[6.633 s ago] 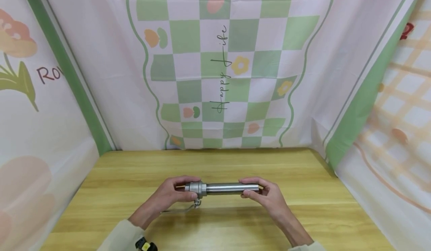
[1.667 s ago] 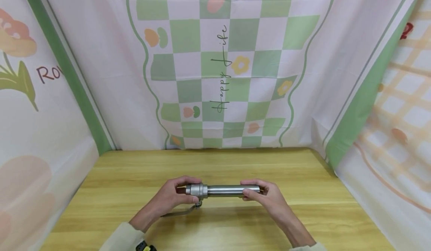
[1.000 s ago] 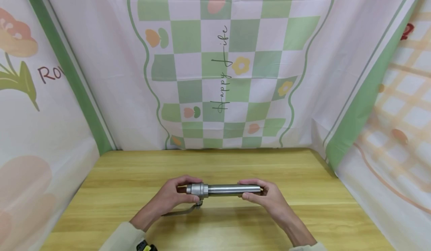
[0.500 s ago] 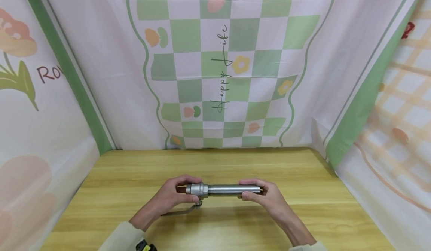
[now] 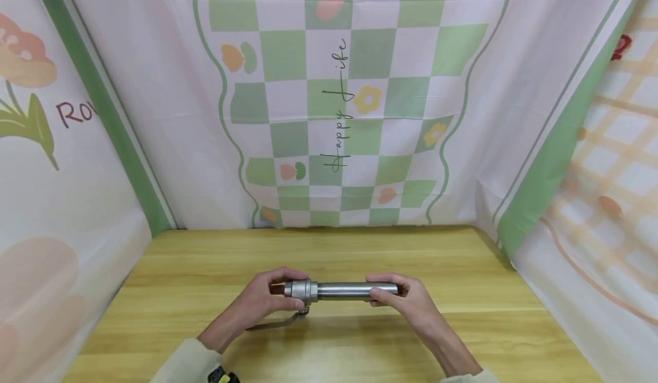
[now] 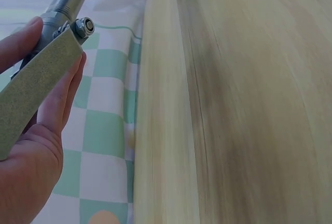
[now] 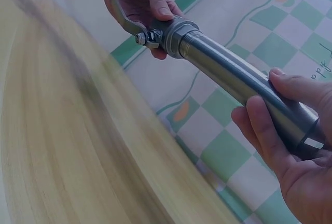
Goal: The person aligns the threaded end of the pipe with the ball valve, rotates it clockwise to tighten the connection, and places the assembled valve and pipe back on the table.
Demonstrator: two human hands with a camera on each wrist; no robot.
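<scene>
A metal ball valve (image 5: 301,290) is joined end to end with a straight steel pipe (image 5: 341,290), and the two lie level above the table. My left hand (image 5: 262,294) grips the valve body, thumb on the near side and fingers on the far side. The valve's flat lever handle (image 6: 39,81) runs back along that hand. At the pipe's free end, my right hand (image 5: 406,298) holds the tube between thumb and fingers. In the right wrist view a few threads (image 7: 189,45) show where the pipe enters the valve.
Below the hands is a wood-grain table (image 5: 329,349). A green-and-white checked cloth (image 5: 329,115) hangs at its back edge, with printed cloths (image 5: 46,200) on both sides. A black-and-yellow band (image 5: 222,376) sits at the left sleeve.
Since the oldest frame, the valve and pipe have shifted slightly right, and the lever shows more broadly. Over the last half second my right thumb and fingers have moved round the pipe; the left grip stays.
</scene>
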